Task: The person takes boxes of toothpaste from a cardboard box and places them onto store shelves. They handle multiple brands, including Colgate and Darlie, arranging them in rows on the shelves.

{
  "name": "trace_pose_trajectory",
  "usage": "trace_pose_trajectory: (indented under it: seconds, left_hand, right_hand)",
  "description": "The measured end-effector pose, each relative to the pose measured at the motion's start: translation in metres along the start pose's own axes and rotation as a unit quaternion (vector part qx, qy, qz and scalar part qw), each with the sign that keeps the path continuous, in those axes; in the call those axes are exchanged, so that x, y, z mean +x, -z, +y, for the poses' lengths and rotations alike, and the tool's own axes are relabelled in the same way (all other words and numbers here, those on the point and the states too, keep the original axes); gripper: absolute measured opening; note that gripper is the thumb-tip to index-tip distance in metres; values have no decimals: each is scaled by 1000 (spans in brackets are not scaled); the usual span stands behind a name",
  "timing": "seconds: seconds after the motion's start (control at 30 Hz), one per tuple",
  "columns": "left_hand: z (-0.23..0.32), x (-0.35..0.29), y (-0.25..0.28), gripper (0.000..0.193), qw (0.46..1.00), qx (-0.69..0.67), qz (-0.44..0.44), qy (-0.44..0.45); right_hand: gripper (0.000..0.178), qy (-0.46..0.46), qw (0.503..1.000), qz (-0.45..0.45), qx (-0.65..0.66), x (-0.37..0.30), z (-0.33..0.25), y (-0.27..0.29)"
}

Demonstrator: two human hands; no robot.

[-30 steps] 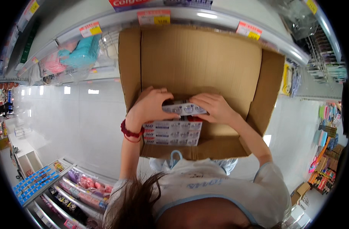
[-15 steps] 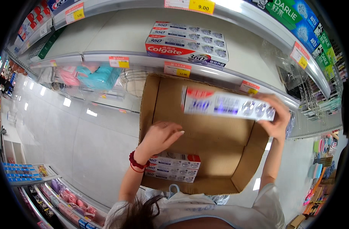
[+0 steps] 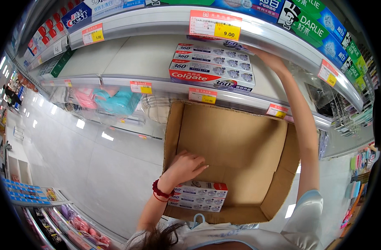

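My right arm reaches onto the middle shelf, and my right hand grips the right end of a toothpaste box behind a row of stacked toothpaste boxes. The upper shelf's lip hides part of that box and my fingertips. My left hand hangs inside a brown cardboard carton, fingers loosely bent and apart, holding nothing. Just below it, several toothpaste boxes, white with red ends, lie stacked in the carton's near left corner.
The upper shelf's edge overhangs my right hand, with green and blue toothpaste boxes above. Price tags line the middle shelf's front edge. Bagged pink and turquoise goods sit lower left. Metal hooks with hanging goods stand right.
My right hand has carried the toothpaste box from above the carton up and back onto the shelf, behind the stacked row. My left hand stays inside the carton. The view has shifted slightly.
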State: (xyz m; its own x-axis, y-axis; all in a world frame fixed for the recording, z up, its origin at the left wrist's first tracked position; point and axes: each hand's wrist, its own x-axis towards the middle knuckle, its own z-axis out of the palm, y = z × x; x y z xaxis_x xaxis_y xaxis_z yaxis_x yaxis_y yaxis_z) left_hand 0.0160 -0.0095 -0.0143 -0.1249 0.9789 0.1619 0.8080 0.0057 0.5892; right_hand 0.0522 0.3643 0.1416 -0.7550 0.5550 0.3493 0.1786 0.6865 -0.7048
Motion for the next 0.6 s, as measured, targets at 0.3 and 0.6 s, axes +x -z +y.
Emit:
trace_pose_trajectory:
  seconds: [0.3,0.6]
  left_hand:
    - [-4,-3,0,19,1000,16,-6,9]
    - [-6,-3,-3,23,999,24,-20,6]
  right_hand:
    - [46,-55,941,-141,303,27,40,-41]
    - [44,-97,924,-145,340,23,32,-42]
